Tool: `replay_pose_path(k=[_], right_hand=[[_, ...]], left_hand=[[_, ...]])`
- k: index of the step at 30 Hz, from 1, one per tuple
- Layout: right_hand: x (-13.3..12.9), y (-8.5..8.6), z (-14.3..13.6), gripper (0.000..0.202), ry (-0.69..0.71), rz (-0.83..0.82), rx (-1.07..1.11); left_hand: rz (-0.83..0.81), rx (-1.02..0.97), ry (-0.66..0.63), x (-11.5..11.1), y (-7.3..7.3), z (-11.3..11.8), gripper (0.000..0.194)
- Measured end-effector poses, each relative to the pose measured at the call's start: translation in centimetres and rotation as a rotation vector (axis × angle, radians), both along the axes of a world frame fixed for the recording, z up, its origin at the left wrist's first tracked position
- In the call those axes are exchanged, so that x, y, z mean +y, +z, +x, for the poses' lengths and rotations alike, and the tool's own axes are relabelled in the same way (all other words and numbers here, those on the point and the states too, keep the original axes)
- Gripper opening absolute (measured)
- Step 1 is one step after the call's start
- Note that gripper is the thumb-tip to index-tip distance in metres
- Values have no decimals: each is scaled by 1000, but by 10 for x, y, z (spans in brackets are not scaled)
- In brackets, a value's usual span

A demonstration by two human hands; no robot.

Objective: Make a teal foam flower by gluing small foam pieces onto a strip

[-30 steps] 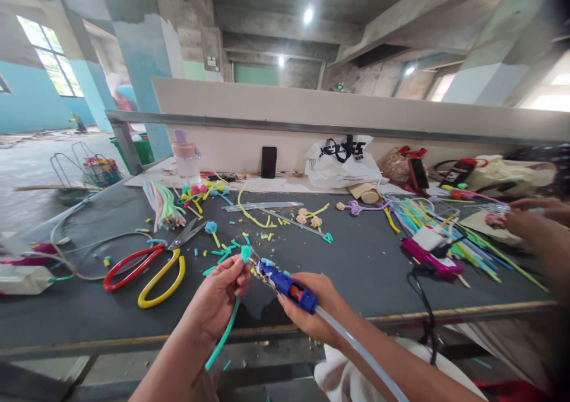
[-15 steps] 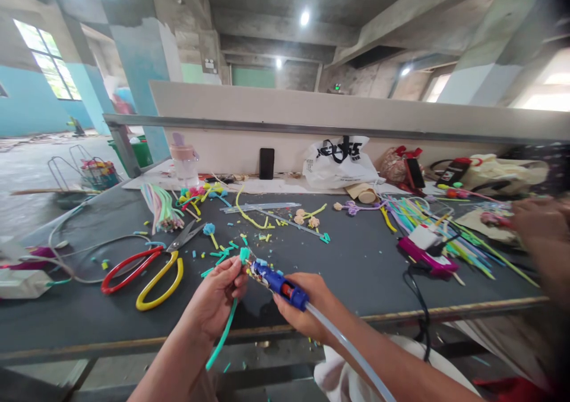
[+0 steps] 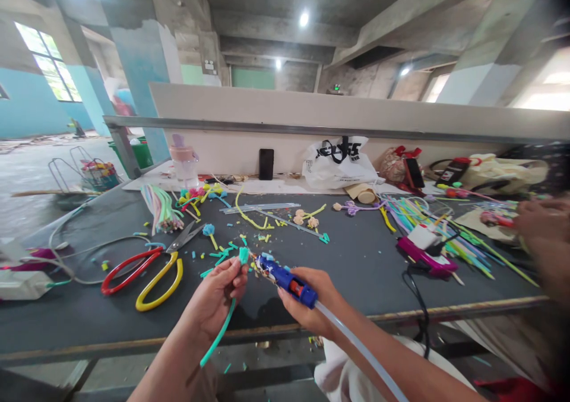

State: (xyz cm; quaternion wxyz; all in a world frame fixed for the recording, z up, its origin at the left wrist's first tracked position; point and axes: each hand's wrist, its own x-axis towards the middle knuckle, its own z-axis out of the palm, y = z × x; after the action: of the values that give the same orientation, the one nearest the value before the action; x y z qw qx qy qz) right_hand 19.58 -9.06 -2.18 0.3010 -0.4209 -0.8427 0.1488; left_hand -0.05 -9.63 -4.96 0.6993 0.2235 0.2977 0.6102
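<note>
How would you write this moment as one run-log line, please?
left hand: holds green stem | right hand: holds blue glue gun, aimed at stem's top | table: scissors left of both hands

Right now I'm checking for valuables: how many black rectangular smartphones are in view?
2: one black smartphone stands against the pale flat back board; another black smartphone leans beside the red-topped patterned bag. More may be hidden.

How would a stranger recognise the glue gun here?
At the front edge of the dark table, find the wearer's right hand. It holds the glue gun: thick and blue, with a clear stick behind, unlike the slim green stem in the left hand.
</note>
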Motion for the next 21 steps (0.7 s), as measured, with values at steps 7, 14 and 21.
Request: replay_pose_path(k=[7, 14, 21], right_hand=[[26, 8, 31, 10, -101, 100, -224], [78, 8, 90, 35, -307, -107, -551], [84, 25, 112, 48, -341, -145, -522]], left_hand=[[-29, -16, 12, 0, 0, 0, 6], [-21, -29, 7, -1, 1, 1, 7], [18, -6, -8, -3, 4, 1, 13]])
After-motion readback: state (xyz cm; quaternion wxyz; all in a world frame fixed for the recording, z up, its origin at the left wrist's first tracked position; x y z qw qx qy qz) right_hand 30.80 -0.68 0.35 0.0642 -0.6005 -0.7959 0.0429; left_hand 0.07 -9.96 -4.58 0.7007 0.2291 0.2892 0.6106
